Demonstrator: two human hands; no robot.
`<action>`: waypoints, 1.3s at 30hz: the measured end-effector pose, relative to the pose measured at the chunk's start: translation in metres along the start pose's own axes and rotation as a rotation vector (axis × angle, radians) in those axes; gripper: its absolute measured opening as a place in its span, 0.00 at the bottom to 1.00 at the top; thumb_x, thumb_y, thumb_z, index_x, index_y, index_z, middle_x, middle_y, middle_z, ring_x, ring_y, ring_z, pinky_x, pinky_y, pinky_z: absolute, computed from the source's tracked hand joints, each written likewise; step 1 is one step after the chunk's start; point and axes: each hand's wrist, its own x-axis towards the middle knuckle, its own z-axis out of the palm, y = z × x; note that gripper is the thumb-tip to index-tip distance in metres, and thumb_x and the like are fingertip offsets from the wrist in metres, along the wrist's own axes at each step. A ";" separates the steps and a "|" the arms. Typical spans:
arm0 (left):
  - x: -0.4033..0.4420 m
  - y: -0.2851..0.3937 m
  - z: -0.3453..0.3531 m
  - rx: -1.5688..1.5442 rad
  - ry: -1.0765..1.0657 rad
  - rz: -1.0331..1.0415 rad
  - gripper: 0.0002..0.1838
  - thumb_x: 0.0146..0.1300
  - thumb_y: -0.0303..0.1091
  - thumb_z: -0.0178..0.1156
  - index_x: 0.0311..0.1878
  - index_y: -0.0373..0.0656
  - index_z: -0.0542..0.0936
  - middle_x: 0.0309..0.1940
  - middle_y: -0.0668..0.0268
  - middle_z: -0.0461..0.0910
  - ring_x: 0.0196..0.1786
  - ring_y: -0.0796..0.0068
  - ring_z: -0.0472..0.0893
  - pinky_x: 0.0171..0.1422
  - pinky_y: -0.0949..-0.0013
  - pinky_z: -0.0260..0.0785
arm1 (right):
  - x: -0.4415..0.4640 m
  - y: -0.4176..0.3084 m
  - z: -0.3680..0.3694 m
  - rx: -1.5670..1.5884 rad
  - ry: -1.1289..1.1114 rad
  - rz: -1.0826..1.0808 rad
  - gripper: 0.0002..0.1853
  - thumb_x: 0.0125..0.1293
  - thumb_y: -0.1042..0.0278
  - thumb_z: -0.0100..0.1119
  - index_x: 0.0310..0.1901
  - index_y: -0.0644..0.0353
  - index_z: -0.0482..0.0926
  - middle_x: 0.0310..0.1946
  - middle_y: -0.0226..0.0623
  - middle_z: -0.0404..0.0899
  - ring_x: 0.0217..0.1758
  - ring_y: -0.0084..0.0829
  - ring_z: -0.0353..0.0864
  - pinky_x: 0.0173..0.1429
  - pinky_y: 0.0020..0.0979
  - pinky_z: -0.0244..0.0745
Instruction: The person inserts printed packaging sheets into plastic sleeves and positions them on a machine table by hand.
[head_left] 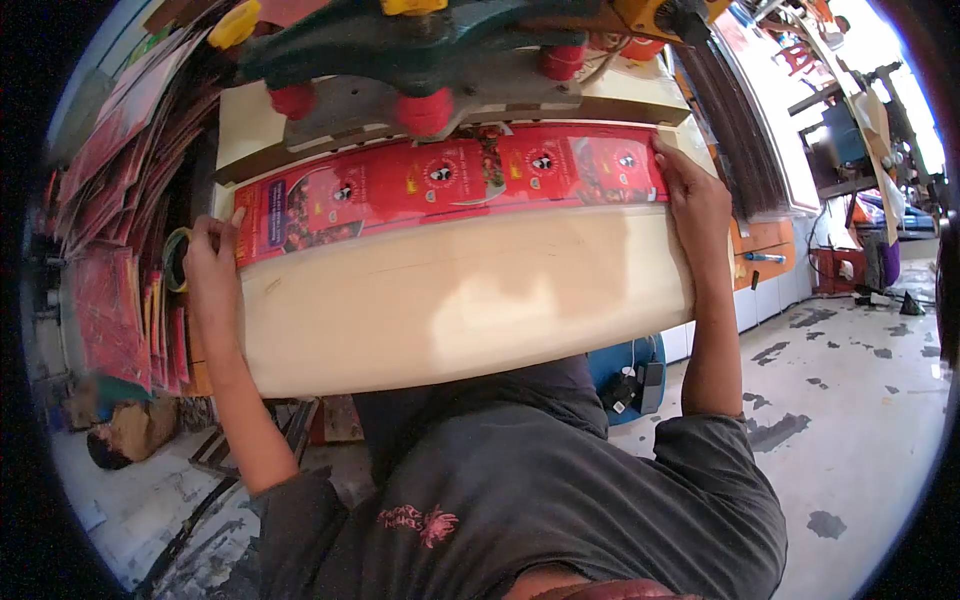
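Note:
A long red printed sheet with food pictures and round logos lies across a cream-coloured board in front of me. Its far edge is close to the grey metal plate of a dark green machine. My left hand is closed at the sheet's left end, fingers curled by the corner. At the other end, my right hand pinches the edge, with the thumb side near the far right corner. Undersides of both hands are hidden.
Dark green machine arms with red knobs overhang the board. Stacked red printed sheets stand at left, beside a tape roll. A tall dark stack rises at right, near a blue pen. A blue stool holds black adapters.

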 end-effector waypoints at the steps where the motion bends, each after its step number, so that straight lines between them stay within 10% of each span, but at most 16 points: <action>1: 0.000 -0.004 0.001 -0.098 0.028 0.051 0.22 0.74 0.48 0.63 0.41 0.32 0.76 0.32 0.45 0.79 0.35 0.47 0.78 0.46 0.55 0.69 | 0.000 -0.001 -0.002 -0.025 -0.035 0.026 0.15 0.75 0.56 0.59 0.60 0.35 0.85 0.47 0.42 0.88 0.50 0.46 0.88 0.53 0.41 0.81; 22: -0.007 0.023 -0.005 -0.048 0.062 -0.076 0.18 0.70 0.48 0.66 0.43 0.41 0.79 0.28 0.45 0.82 0.36 0.43 0.83 0.43 0.48 0.72 | 0.000 -0.007 -0.005 0.031 -0.117 0.003 0.19 0.80 0.56 0.53 0.66 0.48 0.81 0.54 0.50 0.86 0.59 0.42 0.87 0.61 0.37 0.77; 39: -0.008 0.020 -0.007 -0.217 0.008 -0.012 0.20 0.73 0.42 0.63 0.58 0.37 0.85 0.50 0.48 0.87 0.54 0.53 0.87 0.61 0.61 0.75 | 0.001 -0.003 -0.003 0.072 -0.091 -0.046 0.19 0.81 0.57 0.54 0.64 0.55 0.82 0.56 0.48 0.85 0.60 0.37 0.86 0.63 0.34 0.75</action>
